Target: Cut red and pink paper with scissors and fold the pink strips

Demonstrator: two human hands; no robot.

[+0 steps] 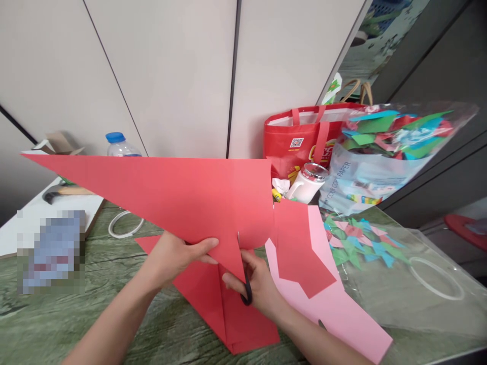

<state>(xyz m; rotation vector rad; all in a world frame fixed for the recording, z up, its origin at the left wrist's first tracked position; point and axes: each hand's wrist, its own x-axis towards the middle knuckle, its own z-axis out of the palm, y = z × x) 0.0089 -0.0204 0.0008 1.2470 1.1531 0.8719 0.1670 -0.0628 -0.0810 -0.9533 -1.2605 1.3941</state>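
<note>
At centre frame the left hand (173, 258) pinches a red sheet (163, 187), the right hand (264, 286) grips scissors (248, 295), their cut seemingly begun, the top still whole.

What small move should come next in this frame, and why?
Probably a short further snip with the scissors in the right hand: a blade shows at the top of a cut in the red sheet, and the left hand pinches the sheet nearby, which should steady it.
</note>
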